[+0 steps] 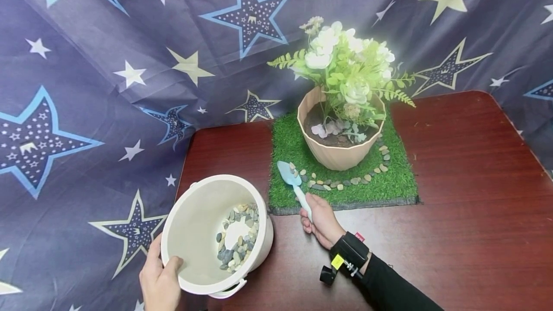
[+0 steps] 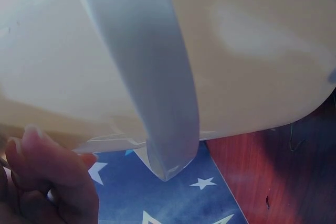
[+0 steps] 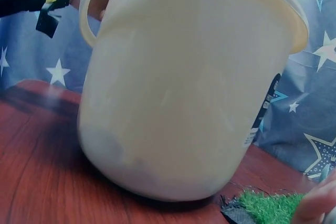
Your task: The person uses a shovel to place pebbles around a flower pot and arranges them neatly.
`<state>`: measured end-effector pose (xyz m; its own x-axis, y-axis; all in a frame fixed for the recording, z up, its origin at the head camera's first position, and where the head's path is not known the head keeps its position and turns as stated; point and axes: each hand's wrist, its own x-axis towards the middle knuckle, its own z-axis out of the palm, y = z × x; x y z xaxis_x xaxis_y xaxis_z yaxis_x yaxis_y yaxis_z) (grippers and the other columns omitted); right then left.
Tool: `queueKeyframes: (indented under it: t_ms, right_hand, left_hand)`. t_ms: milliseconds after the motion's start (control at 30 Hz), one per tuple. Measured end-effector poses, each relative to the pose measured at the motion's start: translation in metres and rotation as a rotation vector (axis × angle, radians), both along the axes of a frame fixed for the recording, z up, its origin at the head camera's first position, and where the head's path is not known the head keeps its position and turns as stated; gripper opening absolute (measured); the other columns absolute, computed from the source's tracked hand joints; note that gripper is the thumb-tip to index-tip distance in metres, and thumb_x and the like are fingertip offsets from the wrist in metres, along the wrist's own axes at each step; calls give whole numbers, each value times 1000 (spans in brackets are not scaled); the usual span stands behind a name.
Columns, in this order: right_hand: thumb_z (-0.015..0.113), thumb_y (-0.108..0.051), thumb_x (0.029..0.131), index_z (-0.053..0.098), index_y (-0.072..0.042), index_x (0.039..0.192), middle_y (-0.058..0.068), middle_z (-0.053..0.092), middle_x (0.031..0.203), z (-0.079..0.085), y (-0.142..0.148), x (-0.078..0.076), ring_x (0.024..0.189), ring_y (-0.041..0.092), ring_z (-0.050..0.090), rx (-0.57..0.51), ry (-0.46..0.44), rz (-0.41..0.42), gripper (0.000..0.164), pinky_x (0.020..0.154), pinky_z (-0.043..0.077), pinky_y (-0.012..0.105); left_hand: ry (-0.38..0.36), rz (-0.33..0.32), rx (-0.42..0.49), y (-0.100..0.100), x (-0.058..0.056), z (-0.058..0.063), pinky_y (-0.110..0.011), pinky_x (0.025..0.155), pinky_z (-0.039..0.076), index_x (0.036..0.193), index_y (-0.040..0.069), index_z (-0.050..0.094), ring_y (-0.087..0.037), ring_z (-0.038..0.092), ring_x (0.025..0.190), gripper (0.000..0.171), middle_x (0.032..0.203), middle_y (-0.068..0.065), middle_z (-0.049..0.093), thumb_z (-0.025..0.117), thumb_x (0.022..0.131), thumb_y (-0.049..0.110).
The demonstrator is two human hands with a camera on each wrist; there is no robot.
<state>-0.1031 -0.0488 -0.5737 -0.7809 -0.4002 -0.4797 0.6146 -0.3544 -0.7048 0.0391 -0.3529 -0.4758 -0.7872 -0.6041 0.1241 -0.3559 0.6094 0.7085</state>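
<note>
My left hand (image 1: 161,272) grips the rim of a white plastic bucket (image 1: 192,239), thumb over the inner side. The bucket tilts on the table, and several pebbles (image 1: 246,248) lie at the right of its bottom. In my right hand (image 1: 321,219) is the handle of a small light-blue garden trowel (image 1: 286,172). Its blade is over the left part of a green turf mat (image 1: 282,140), with a few pebbles at the blade's right edge. A curved row of pebbles (image 1: 355,181) runs from there round the front of a beige flowerpot (image 1: 341,157).
White flowers with green leaves (image 1: 345,56) rise from the pot. The bucket's handle (image 2: 152,61) hangs across its side in the left wrist view. Behind the reddish-brown table (image 1: 466,196) hangs a blue cloth (image 1: 108,37) with stars.
</note>
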Motion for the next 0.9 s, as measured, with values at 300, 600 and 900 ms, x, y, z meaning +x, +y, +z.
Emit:
queueKeyframes:
  t_ms: [300,600,900]
  right_hand:
    - [25,-33,113,43,3,137,-8,43,69,-3,-2,6,50,3,40,-67,-46,-22,47,44,36,17]
    - [25,-34,113,44,1,140,-9,44,69,-1,-5,11,49,3,41,-89,-72,-76,48,43,35,17]
    - [23,-34,113,43,2,141,-9,44,71,1,-7,17,51,3,40,-104,-77,-90,50,44,35,16]
  left_hand:
    - [-11,2,-4,1,0,1,0,67,45,146,4,56,16,58,83,70,124,-35,67,58,77,-9]
    - [-6,5,-12,1,0,1,0,68,44,145,4,58,17,56,83,70,121,-35,68,59,77,-8]
    - [-2,8,-4,2,0,2,0,70,43,144,5,59,21,52,79,69,116,-34,70,59,77,-8]
